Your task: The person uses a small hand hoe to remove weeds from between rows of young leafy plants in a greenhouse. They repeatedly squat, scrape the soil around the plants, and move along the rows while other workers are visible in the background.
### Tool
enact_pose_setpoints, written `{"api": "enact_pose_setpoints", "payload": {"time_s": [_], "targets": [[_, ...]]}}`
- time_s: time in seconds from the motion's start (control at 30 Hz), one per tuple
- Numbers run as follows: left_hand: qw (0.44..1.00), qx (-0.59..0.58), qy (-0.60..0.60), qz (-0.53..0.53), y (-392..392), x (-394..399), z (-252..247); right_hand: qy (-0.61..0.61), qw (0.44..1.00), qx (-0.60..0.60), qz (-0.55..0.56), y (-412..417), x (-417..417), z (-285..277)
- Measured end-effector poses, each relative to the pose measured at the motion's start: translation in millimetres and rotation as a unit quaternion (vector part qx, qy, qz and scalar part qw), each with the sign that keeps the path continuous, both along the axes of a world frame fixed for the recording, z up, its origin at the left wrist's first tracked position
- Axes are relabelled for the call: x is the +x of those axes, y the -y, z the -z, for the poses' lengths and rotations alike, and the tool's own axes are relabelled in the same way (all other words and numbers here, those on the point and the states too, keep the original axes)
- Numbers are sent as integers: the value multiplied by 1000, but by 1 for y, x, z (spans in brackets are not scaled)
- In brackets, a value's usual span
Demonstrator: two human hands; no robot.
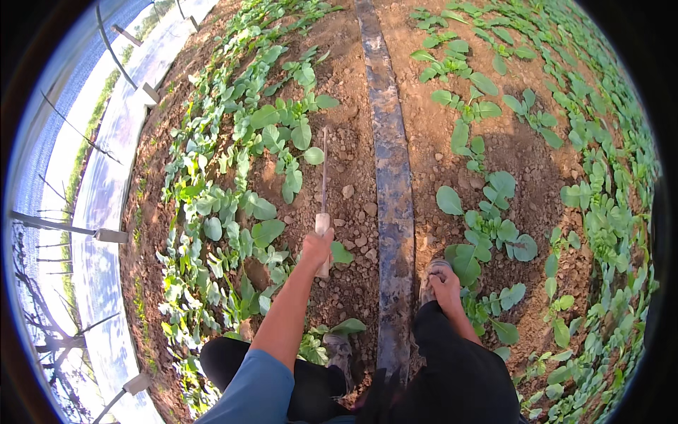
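My left hand (318, 249) is closed around the pale handle of a thin-bladed hand tool (324, 175). Its narrow metal blade points away from me over the soil, and I cannot tell its exact kind. Leafy green seedlings (267, 233) grow just left of that hand. On the other side, my right hand (445, 283) rests by the toe of my right shoe (425, 289), fingers curled; whether it holds something small is hidden. Broad-leaved plants (466, 262) stand close to its right.
A dark, soil-smeared strip (393, 185) runs lengthwise between my feet. My left shoe (339, 352) is beside a small plant. Dense rows of seedlings (609, 212) line the right. Plastic sheeting (100, 212) and poles set in blocks (111, 236) border the bed at left.
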State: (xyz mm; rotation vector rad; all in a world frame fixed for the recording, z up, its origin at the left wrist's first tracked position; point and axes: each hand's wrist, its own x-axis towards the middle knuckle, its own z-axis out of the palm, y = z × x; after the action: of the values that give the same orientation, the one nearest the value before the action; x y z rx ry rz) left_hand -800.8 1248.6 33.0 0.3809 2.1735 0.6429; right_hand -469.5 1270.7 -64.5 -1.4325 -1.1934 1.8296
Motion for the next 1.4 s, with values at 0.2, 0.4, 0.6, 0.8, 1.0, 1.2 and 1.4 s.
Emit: {"api": "enact_pose_setpoints", "payload": {"time_s": [0.2, 0.4, 0.6, 0.8, 1.0, 1.2, 1.4], "targets": [[998, 4, 57, -20, 159, 74, 13, 14, 999, -16, -40, 7, 20, -5], [999, 21, 42, -16, 238, 146, -26, 55, 993, 23, -100, 26, 105, -7], [994, -1, 112, -2, 327, 180, -38, 76, 994, 50, -64, 50, 155, -66], [985, 44, -68, 155, 316, 160, -97, 102, 948, 294, -62, 17, 169, -154], [932, 32, -230, 278, 315, 143, -160, -88, 976, 191, 51, 7, 158, -249], [912, 222, 331, -97, 299, 90, -121, -25, 947, 318, 32, 72, 113, -351], [910, 236, 330, -81, 277, 89, -157, 90, 886, 455, 21, 87, 119, -350]]}}
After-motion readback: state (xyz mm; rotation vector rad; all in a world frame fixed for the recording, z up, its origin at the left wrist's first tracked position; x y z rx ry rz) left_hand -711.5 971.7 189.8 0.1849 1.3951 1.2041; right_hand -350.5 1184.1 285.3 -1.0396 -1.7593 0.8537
